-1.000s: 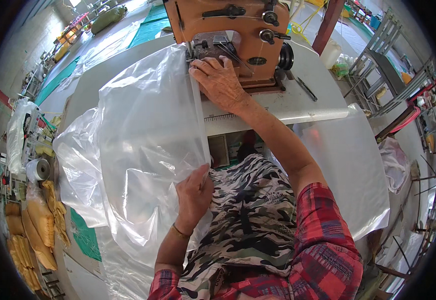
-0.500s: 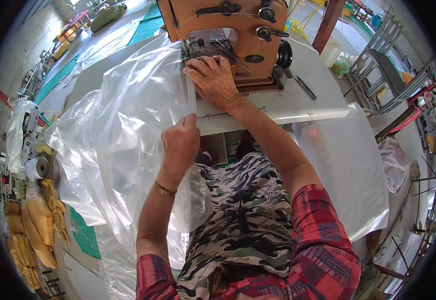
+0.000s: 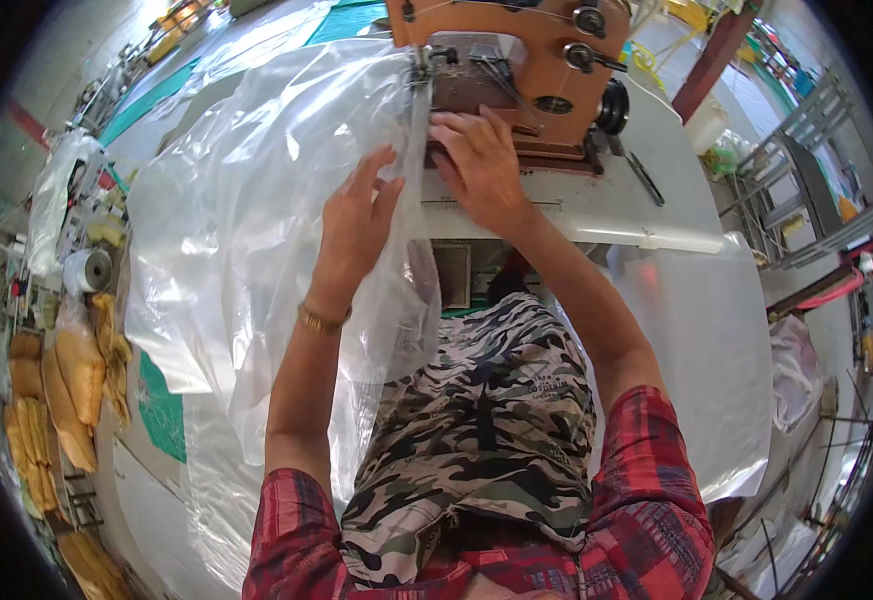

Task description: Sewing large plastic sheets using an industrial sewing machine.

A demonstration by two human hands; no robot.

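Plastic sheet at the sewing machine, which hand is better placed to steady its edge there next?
Probably the right hand: it is nearer the sewing machine, beside the plastic sheet; the left hand is farther back.

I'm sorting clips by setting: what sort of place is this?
Probably a sewing workshop: an orange sewing machine stands on a white work table, clear plastic sheeting spreads to its left, with yellow-orange bundles farther left.

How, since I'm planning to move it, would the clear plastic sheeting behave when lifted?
The clear plastic sheeting is probably floppy, given its folds and drape. It looks thin and translucent, so perhaps light; its glossy sheen hints at slipperiness.
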